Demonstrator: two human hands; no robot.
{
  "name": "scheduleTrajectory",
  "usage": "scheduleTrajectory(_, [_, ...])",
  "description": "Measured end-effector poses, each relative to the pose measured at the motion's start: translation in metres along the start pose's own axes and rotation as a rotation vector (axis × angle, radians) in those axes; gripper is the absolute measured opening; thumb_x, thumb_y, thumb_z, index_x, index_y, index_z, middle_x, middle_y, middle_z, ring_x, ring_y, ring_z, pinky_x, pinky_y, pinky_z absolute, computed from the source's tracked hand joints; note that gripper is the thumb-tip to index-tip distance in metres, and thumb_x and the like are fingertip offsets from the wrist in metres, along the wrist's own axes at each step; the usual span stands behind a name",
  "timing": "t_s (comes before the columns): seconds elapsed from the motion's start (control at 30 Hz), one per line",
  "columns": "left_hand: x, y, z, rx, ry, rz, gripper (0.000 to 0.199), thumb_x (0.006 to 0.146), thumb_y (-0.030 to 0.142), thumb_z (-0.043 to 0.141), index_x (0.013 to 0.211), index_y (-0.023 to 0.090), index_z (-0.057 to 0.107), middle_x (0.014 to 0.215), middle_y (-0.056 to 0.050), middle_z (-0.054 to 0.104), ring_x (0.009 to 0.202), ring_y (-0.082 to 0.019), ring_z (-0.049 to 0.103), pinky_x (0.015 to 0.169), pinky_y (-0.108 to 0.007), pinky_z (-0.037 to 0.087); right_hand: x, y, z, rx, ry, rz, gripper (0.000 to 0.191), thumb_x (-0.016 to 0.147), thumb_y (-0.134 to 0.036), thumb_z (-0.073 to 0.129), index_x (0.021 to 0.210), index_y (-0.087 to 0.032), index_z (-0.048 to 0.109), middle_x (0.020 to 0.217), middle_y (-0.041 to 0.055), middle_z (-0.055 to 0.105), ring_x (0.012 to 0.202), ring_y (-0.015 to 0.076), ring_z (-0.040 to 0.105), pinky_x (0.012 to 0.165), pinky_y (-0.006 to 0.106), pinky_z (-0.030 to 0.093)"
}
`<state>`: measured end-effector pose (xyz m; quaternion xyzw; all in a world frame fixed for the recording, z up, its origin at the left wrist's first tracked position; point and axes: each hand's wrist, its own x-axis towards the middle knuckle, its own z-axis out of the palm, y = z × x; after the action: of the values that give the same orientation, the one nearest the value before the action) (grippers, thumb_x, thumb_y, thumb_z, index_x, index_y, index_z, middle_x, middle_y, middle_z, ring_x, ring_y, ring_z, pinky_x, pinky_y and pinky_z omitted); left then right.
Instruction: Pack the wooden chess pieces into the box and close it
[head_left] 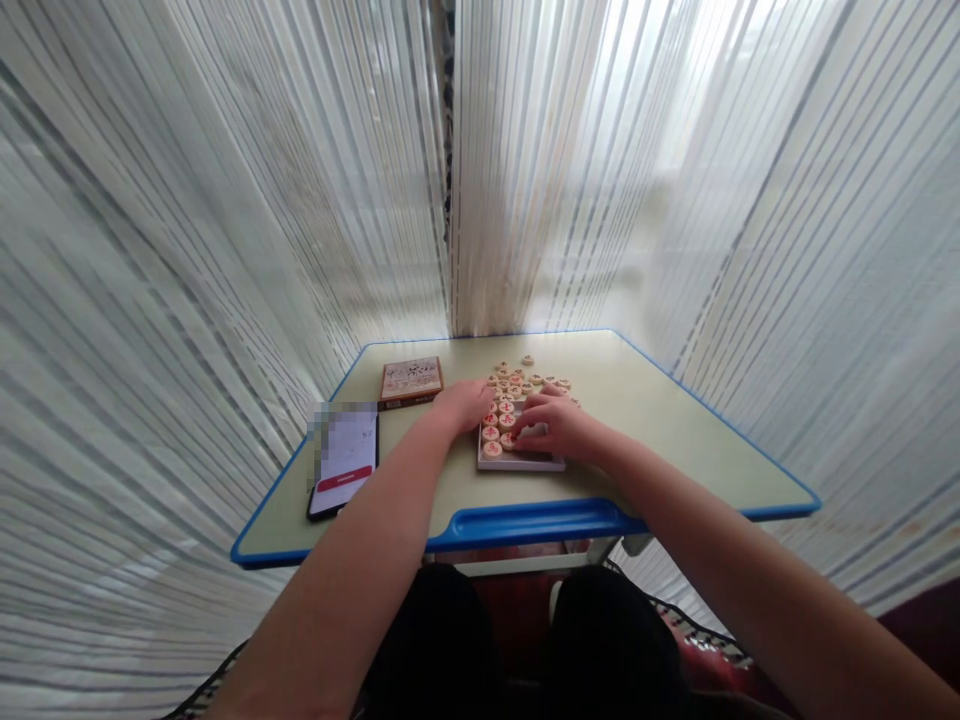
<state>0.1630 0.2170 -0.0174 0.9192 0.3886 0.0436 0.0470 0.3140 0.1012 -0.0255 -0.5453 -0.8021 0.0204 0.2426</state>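
A shallow white box tray (525,465) lies near the table's front edge, with round Chinese chess pieces (492,450) bearing red characters set in columns on its left side. My left hand (463,403) grips the tray's upper left edge, its fingertips partly hidden. My right hand (556,422) reaches over the tray from the right, thumb and fingers closed on a chess piece (508,441) in the second column. This hand covers much of the tray's right part. Just beyond the tray, more loose chess pieces (516,379) lie in a scattered heap.
Left of the hands lies a brown patterned box lid (412,378). A phone (346,470) with a lit screen rests at the table's left side. The pale table (675,440) has a blue rim and a blue front groove (536,520). Striped curtains (517,180) surround it.
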Motion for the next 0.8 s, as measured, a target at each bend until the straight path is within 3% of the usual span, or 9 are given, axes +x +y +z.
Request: scheduleTrajectory(0.8, [0.0004, -0.0044, 0.0030, -0.049, 0.045, 0.024, 0.047, 0.089, 0.032, 0.017, 0.088, 0.017, 0.061, 0.099, -0.010, 0.065, 0.089, -0.020, 0.058, 0.074, -0.029, 0.043, 0.0021, 0.0019, -0.0002, 0.039, -0.041, 0.011, 0.017, 0.071, -0.039, 0.065, 0.078, -0.026, 0.073, 0.065, 0.0023, 0.056, 0.072, 0.0161, 0.042, 0.071, 0.029, 0.034])
